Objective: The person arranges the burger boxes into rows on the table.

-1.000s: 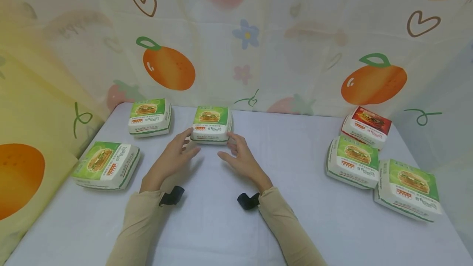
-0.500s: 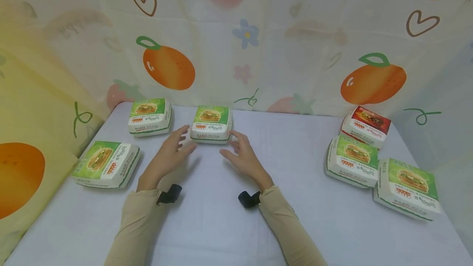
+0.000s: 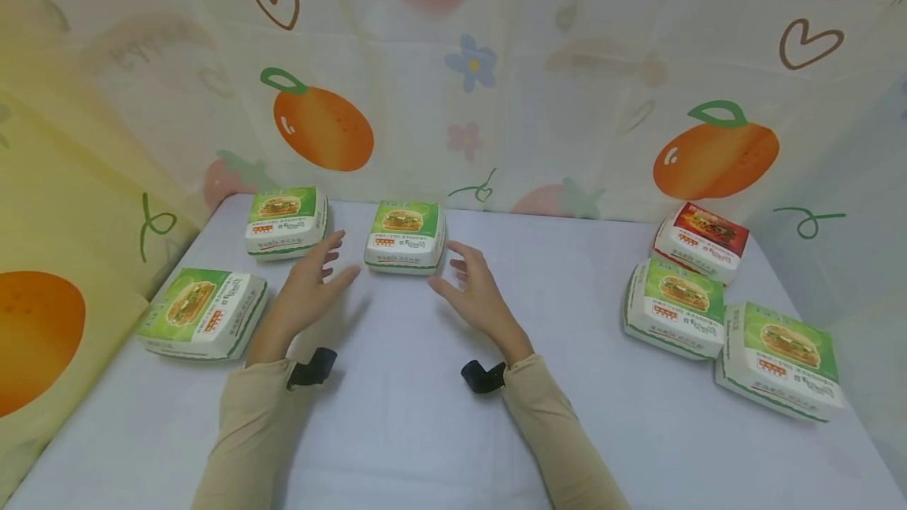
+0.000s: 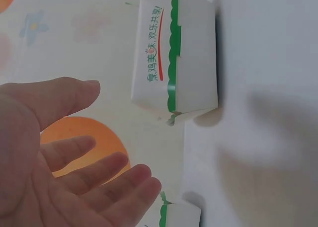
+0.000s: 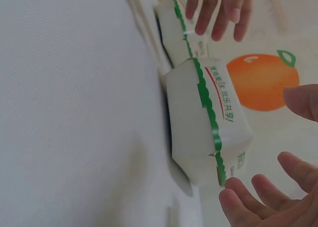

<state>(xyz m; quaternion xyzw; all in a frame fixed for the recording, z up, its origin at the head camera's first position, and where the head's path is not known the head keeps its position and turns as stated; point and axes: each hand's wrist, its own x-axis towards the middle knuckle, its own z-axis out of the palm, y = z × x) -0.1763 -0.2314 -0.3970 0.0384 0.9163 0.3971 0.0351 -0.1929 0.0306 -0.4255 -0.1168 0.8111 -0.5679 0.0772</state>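
Observation:
A green and white burger box [image 3: 404,236] stands at the back middle of the table, between both hands. To its left, the left hand [image 3: 301,295] hovers with spread fingers, apart from the box and holding nothing. The right hand [image 3: 482,293] is close to the box's right front corner, fingers loosely bent; in the right wrist view its fingertips [image 5: 229,199] come near the box's lower corner, and I cannot tell whether they touch. The left wrist view has the palm [image 4: 30,197] facing the camera and the white box side [image 4: 196,58] beyond the thumb.
Two more green burger boxes stand at the left, one at the back [image 3: 286,223] and one nearer [image 3: 205,313]. At the right, a red box [image 3: 701,241] and two green boxes [image 3: 676,309] [image 3: 779,360] sit close together. A printed curtain [image 3: 553,116] hangs behind the table.
The left hand has drawn away from the box, to the left and slightly up. The right hand has shifted a little to the right. The boxes stay in place.

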